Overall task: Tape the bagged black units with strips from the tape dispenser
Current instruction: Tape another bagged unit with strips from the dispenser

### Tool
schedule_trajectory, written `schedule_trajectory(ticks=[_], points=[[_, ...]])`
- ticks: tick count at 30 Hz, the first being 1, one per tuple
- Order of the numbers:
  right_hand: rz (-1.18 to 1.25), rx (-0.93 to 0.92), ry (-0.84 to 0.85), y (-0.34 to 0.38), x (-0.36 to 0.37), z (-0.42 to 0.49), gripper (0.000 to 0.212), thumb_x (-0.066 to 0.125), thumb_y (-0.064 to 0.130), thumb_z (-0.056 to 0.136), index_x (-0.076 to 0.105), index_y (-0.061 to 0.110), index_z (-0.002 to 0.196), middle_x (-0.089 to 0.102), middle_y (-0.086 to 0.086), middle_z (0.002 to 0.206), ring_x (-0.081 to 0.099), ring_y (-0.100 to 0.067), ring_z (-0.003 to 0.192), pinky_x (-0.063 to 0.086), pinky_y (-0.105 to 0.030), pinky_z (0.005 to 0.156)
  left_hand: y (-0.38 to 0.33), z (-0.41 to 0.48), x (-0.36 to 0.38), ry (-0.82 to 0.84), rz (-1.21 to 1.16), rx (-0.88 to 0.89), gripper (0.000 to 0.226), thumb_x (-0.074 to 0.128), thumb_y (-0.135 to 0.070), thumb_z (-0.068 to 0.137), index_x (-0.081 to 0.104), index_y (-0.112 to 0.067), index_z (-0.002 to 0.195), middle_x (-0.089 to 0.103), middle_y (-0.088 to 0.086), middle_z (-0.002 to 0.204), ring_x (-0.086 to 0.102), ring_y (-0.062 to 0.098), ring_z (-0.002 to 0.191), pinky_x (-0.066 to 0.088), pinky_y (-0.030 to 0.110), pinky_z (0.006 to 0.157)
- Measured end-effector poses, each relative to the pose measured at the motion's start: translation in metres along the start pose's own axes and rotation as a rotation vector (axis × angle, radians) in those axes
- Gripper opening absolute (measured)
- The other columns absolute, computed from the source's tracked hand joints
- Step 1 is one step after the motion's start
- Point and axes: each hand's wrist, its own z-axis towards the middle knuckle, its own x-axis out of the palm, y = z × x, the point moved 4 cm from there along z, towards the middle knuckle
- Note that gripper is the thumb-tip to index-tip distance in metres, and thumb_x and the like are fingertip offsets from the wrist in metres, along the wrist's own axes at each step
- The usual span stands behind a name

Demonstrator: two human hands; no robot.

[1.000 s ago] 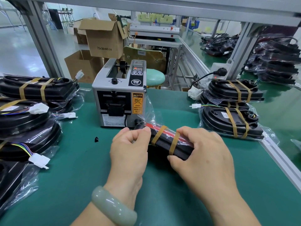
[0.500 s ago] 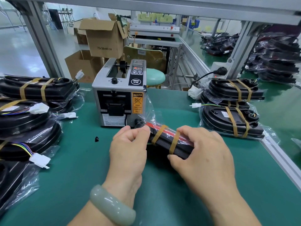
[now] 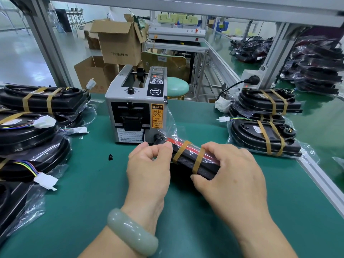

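Observation:
A bagged black unit with a red face stands on edge in front of me, wrapped by two tan tape strips. My left hand pinches its left end between thumb and fingers. My right hand grips its right end, thumb underneath. Just behind it on the green mat stands the grey tape dispenser; I see no strip at its outlet.
Taped bagged units are stacked at the right and more bagged units with white connectors pile at the left. A small black scrap lies on the green table. An aluminium rail edges the table's right side.
Almost nothing has moved; both hands keep their hold on the unit, with my left fingers shifting very slightly at its end.

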Motion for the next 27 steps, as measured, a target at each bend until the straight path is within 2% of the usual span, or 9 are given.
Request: schedule_trajectory(ticks=[3,6,9,13,16,20,22,25,27], points=[[-0.011,-0.001,0.01,0.001,0.0,0.0,0.039,0.077,0.036,0.058,0.061,0.036,0.095,0.061,0.014,0.087,0.044,-0.017,0.081,0.041,-0.032,0.07,-0.001,0.0,0.0,-0.009,0.02,0.015,0.026,0.065,-0.031,0.086,0.071,-0.017,0.065,0.05,0.007,0.135,0.048,0.011,0.122,0.038,0.004,0.086],[-0.038,-0.003,0.021,0.002,0.0,0.0,0.037,0.076,0.037,0.06,0.06,0.037,0.093,0.06,0.014,0.087,0.042,-0.016,0.08,0.039,-0.032,0.069,0.0,0.001,0.0,-0.016,0.054,-0.01,0.03,0.066,-0.034,0.083,0.065,-0.017,0.058,0.047,0.025,0.134,0.043,0.033,0.128,0.036,0.042,0.107],[-0.049,-0.006,0.025,0.003,0.0,-0.001,0.036,0.075,0.037,0.06,0.06,0.036,0.092,0.06,0.014,0.087,0.042,-0.017,0.08,0.039,-0.032,0.069,0.002,0.003,0.0,-0.042,0.067,-0.039,0.029,0.069,-0.032,0.081,0.064,-0.019,0.056,0.05,0.027,0.131,0.044,0.036,0.128,0.036,0.049,0.106],[-0.054,-0.007,0.029,0.002,0.0,0.0,0.035,0.075,0.037,0.06,0.059,0.035,0.091,0.061,0.014,0.087,0.04,-0.016,0.079,0.036,-0.031,0.067,0.002,0.006,-0.001,-0.029,0.019,-0.033,0.023,0.074,-0.033,0.076,0.065,-0.023,0.057,0.066,0.018,0.105,0.06,0.034,0.104,0.05,0.031,0.089],[-0.03,-0.004,0.025,0.0,0.0,0.0,0.035,0.076,0.036,0.061,0.06,0.035,0.092,0.06,0.015,0.084,0.04,-0.015,0.079,0.037,-0.031,0.067,0.007,0.016,-0.006,0.005,-0.005,-0.085,0.027,0.079,-0.034,0.073,0.061,-0.022,0.089,0.061,-0.004,0.087,0.057,0.008,0.074,0.04,0.013,0.059],[-0.023,-0.001,0.021,-0.001,-0.001,0.001,0.038,0.077,0.038,0.06,0.06,0.038,0.094,0.058,0.017,0.082,0.039,-0.013,0.079,0.035,-0.03,0.066,0.012,0.03,-0.012,0.046,-0.073,-0.155,0.012,0.063,-0.028,0.089,0.066,-0.019,0.096,0.063,-0.006,0.082,0.056,0.009,0.079,0.043,0.022,0.075],[-0.029,-0.005,0.02,-0.001,0.0,0.001,0.04,0.078,0.039,0.06,0.06,0.039,0.095,0.058,0.017,0.083,0.04,-0.013,0.079,0.034,-0.03,0.066,0.013,0.034,-0.012,0.1,-0.07,-0.138,0.021,0.061,-0.035,0.089,0.065,-0.022,0.105,0.068,-0.007,0.099,0.06,0.008,0.096,0.044,0.026,0.089],[-0.028,-0.018,0.006,-0.002,0.001,0.002,0.041,0.08,0.037,0.057,0.061,0.038,0.094,0.06,0.016,0.082,0.041,-0.014,0.078,0.033,-0.03,0.065,0.008,0.032,-0.003,0.292,0.01,-0.034,0.029,0.071,-0.039,0.081,0.062,-0.036,0.108,0.065,-0.017,0.11,0.06,-0.006,0.1,0.042,0.013,0.082],[-0.031,-0.025,-0.006,-0.003,0.001,0.002,0.041,0.08,0.036,0.056,0.062,0.038,0.093,0.06,0.016,0.081,0.041,-0.015,0.076,0.033,-0.029,0.064,0.005,0.031,0.001,0.351,0.025,-0.013,0.031,0.077,-0.036,0.077,0.066,-0.034,0.106,0.069,-0.01,0.107,0.063,0.003,0.097,0.046,0.019,0.085]])
